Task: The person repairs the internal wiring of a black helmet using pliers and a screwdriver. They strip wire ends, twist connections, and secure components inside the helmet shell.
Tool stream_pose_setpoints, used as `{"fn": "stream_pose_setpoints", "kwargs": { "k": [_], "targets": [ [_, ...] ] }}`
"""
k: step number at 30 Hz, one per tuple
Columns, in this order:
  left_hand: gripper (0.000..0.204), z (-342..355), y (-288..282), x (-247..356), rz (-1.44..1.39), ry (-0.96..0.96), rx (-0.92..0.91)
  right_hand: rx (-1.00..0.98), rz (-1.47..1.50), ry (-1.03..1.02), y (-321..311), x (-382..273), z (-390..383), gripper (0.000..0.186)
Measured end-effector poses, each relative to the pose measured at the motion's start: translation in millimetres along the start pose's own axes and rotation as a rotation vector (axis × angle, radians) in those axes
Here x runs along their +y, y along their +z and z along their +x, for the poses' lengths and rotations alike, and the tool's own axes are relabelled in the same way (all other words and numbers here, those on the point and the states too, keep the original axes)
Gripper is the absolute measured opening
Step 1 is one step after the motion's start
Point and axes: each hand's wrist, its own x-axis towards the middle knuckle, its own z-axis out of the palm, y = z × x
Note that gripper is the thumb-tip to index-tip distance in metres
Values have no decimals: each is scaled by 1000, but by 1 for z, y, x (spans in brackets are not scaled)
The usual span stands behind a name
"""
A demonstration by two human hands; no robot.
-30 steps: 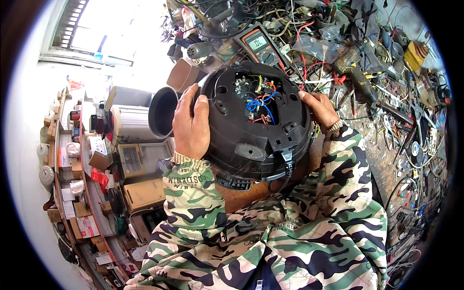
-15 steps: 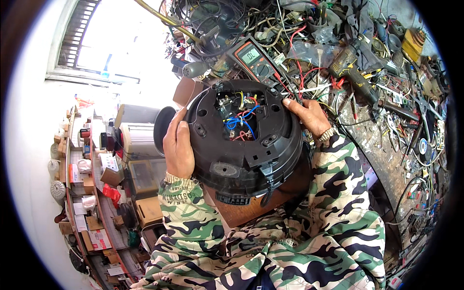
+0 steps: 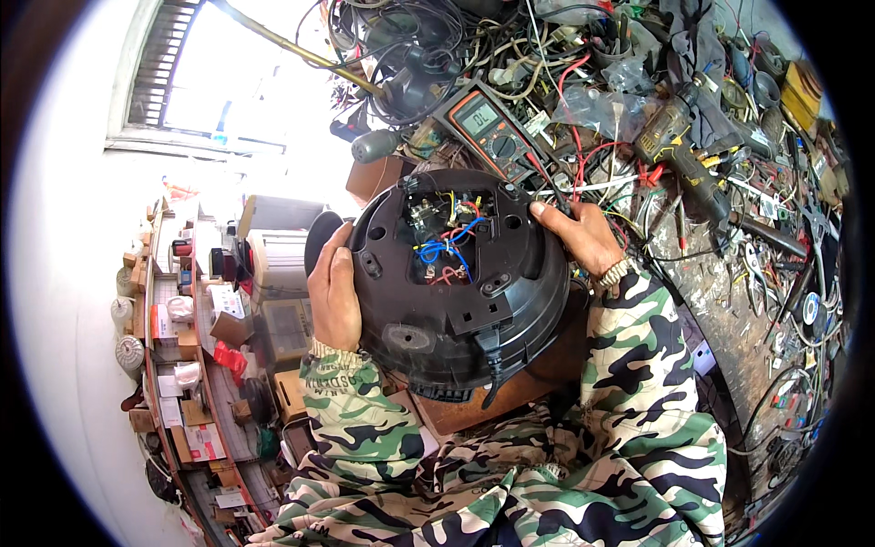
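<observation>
Between my hands is a round black appliance base (image 3: 424, 314), its underside turned up. A squarish opening in it shows blue, red and yellow wires (image 3: 444, 246) and metal terminals. My left hand (image 3: 335, 296) grips its left side, fingers along the rim. On the upper right, my right hand (image 3: 583, 239) clasps the rim with the thumb on top; its other fingers are partly hidden. Below the base lies a brown board (image 3: 465, 412). A multimeter (image 3: 497, 132) with a lit screen rests just beyond the base, its red and black leads running right.
A yellow-and-black power drill (image 3: 679, 150) lies on the cluttered bench (image 3: 679, 283) at right, among pliers, cables and small parts. Tangled black cables (image 3: 410, 64) pile up at the back. Shelves (image 3: 196, 365) of boxes stand at left, below a bright window (image 3: 219, 82).
The base has turned slightly clockwise in my hands, and its front edge sits a little lower in the picture. Both hands keep hold. The whole view has shifted slightly.
</observation>
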Motion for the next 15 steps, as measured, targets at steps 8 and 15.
{"fn": "stream_pose_setpoints", "kwargs": {
  "k": [8,15],
  "targets": [
    [49,6,14,30,45,-8,-37,-41,66,45,-16,-7,0,80],
    [47,12,25,39,61,1,-43,-44,154,105,-24,-1,7,82]
  ]
}}
